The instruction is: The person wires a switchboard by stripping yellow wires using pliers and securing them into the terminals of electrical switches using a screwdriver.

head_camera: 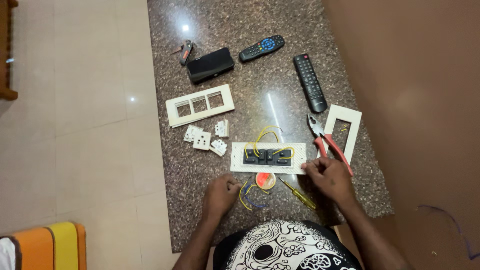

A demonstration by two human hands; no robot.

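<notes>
Fingers of my left hand (221,194) are curled in loosely and pinch the ends of the short yellow and blue wire pieces (248,196) that lie on the speckled brown granite counter (170,200) just in front of me. My right hand (327,176) is half closed, its fingertips resting against the right end of the white perforated switch plate (237,161); whether they grip the plate or only touch it I cannot tell. That plate lies flat between my two hands and a little beyond them, carrying a row of black switch modules (268,156) with looped yellow wires (264,135) arching off their far side.

Touching the near edge of the plate sits a small round roll of red tape (265,180), and beside it, close to my right wrist, a yellow-handled screwdriver (299,195) lies at a slant. Red-handled pliers (327,141) rest just beyond my right hand, their handles overlapping a white single-opening frame (356,120). To the left of the plate lie several small white switch pieces (202,140), with a white three-opening frame (200,105) past them. Farther off are a long black remote (310,82), a shorter black remote with blue buttons (262,48), a black rectangular box (210,65) and a small red and black tool (186,52).
</notes>
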